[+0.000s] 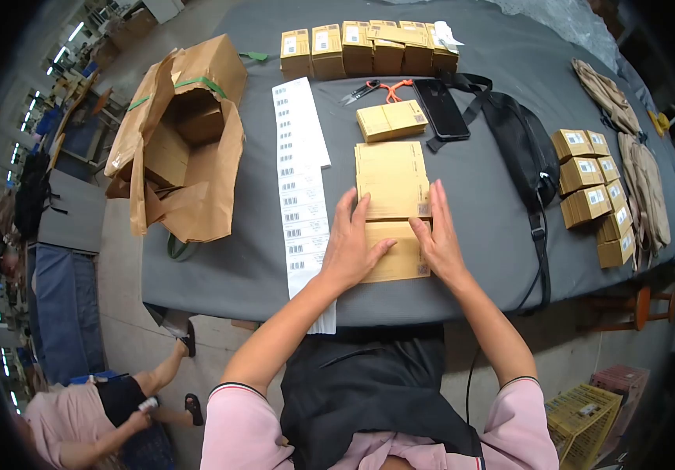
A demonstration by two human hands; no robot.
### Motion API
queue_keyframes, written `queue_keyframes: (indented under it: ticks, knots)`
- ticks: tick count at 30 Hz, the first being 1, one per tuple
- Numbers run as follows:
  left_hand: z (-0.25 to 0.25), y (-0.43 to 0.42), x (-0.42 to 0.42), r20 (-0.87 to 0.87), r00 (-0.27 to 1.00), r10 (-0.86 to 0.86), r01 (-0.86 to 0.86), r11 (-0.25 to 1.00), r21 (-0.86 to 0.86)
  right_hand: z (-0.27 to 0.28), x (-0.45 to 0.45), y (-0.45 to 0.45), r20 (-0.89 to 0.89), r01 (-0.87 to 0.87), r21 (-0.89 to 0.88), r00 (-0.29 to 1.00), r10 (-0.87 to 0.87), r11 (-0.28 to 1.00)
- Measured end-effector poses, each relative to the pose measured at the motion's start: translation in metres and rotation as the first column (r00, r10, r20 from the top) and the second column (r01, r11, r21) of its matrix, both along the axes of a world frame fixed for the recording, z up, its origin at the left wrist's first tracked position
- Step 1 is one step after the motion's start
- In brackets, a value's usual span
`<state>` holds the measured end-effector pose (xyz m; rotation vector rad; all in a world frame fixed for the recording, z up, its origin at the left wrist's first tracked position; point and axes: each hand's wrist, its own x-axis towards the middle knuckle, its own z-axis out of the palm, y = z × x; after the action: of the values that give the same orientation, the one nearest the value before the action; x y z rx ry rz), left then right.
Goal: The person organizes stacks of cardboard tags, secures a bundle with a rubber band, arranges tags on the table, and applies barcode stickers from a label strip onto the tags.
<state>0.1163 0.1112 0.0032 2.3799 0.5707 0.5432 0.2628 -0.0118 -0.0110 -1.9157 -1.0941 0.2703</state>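
And here we are, centre frame: the left hand flanks the upper cards and the lower card on one side, the right hand on the other. Both thumbs reach inward, well spread from the fingers; whether either hand actually pinches anything, I cannot tell. It looks like a squaring hold, one palm per side to keep the edges in line. The upper cards run up the frame as an overlapping pile; the lower card sits just beneath, long axis seemingly left to right, printed code at its lower right corner. The label sheet lies lengthwise just left, probably for easy reach, while the phone rests upper right, beyond the fingertips.
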Motion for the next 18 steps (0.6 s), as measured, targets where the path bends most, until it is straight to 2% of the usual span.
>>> queue_keyframes:
  ticks: [1,2,3,4,6,10,12,18]
  knots:
    - [0.002,-0.003,-0.001,0.04,0.999,0.002,-0.004,0.999,0.038,0.002,-0.001,0.001,-0.004,0.004,-0.007,1.0,-0.004,1.0]
    - [0.001,-0.004,-0.001,0.035,0.999,-0.002,0.001,0.999,0.032,0.005,0.001,0.004,0.088,-0.001,-0.04,0.996,0.005,0.999]
    - [0.001,-0.004,-0.001,-0.069,0.997,-0.038,0.047,0.99,0.131,0.007,0.001,0.005,0.178,-0.005,-0.074,0.984,0.018,0.997]
    - [0.001,-0.006,-0.001,-0.175,0.983,-0.063,0.102,0.969,0.224,0.004,-0.001,0.003,0.174,-0.001,-0.079,0.985,0.014,0.997]
    - [0.003,-0.009,-0.005,-0.198,0.977,-0.078,0.115,0.976,0.183,0.001,-0.004,0.002,0.272,-0.061,-0.213,0.955,0.119,0.975]
    - [0.011,-0.014,-0.024,-0.221,0.968,-0.12,0.15,0.981,0.122,0.009,-0.015,-0.022,0.242,-0.047,-0.17,0.966,0.088,0.984]
    - [0.009,-0.017,-0.03,-0.24,0.961,-0.137,0.175,0.974,0.145,0.006,-0.021,-0.033,0.263,-0.051,-0.246,0.958,0.117,0.968]
    - [0.013,-0.024,-0.045,-0.32,0.931,-0.176,0.241,0.955,0.176,0.01,-0.036,-0.043,0.274,-0.082,-0.309,0.946,0.171,0.948]
